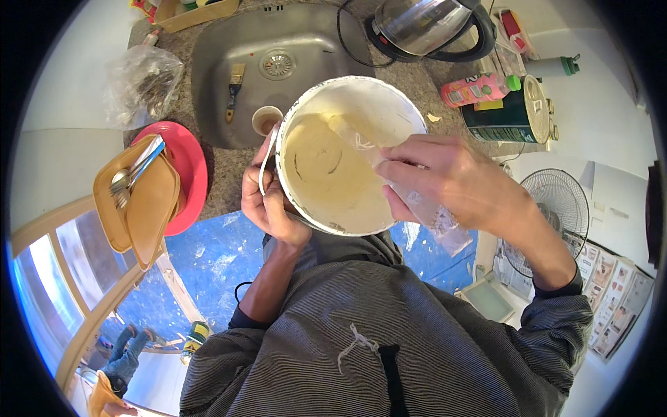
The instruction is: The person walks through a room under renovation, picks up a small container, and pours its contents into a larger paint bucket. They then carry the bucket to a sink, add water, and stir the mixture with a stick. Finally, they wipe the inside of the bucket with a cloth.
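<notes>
A white bucket (pixel 392 104) with a smeared rim is tilted toward me in front of my body. Pale cream paste (pixel 313 184) covers its bottom and part of its wall. My left hand (pixel 274 208) grips the bucket's left side, close to the white handle (pixel 265 163). In my right hand (pixel 445 170), over the right rim, is a flat, whitish, paste-crusted stick (pixel 439 221). Its far end reaches into the bucket and touches the paste near the upper wall. My right fingers are closed round the middle of the stick.
Beyond lies a steel sink (pixel 215 62) with a paintbrush (pixel 235 94) and a paper cup (pixel 267 120). A kettle (pixel 410 31), pink bottle (pixel 479 89) and green tin (pixel 504 121) stand right. Wooden trays (pixel 114 201) and a red basin (pixel 191 174) sit left; another person (pixel 125 358) is lower left.
</notes>
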`<state>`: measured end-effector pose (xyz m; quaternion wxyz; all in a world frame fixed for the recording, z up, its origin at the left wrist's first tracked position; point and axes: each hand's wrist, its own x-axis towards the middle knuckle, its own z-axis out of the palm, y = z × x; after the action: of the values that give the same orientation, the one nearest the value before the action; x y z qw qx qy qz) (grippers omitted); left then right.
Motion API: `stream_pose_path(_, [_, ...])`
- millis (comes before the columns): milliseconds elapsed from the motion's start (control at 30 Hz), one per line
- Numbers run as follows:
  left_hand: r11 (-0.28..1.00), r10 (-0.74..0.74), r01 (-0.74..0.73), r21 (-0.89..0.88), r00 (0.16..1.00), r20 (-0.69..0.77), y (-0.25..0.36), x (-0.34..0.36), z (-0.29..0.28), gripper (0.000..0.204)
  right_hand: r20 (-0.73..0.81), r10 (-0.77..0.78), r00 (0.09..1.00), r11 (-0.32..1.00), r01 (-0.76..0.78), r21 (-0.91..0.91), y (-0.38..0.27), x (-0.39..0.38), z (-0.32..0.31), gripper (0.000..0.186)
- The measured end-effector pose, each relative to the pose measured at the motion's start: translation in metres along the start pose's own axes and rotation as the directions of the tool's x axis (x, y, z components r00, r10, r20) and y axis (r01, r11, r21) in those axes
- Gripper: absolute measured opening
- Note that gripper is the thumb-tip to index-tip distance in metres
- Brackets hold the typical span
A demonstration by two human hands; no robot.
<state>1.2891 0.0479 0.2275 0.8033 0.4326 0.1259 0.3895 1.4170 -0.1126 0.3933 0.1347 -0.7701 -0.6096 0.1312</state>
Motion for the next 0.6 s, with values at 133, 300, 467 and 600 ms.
stream_pose_path(133, [0.998,0.064,-0.064,0.02,0.998,-0.001,0.002,-0.002,0.006,0.009,0.026,0.184,0.983,0.963,-0.185,0.194,-0.014,-0.012,-0.004,0.019])
stream_pose_path(300, [0.989,0.122,-0.127,0.07,0.99,0.075,0.012,-0.004,0.016,0.008,-0.191,0.362,0.912,0.902,-0.291,0.32,-0.039,-0.027,0.01,0.015])
stream_pose_path(467, [0.97,0.141,-0.18,0.165,0.965,0.222,0.011,-0.009,0.005,0.011,-0.168,0.638,0.751,0.644,-0.402,0.651,-0.058,-0.035,0.018,0.013])
stream_pose_path(600, [0.984,0.09,-0.13,0.124,0.954,0.286,0.015,-0.009,0.0,0.014,-0.184,0.705,0.685,0.562,-0.381,0.734,-0.058,-0.04,0.033,0.014])
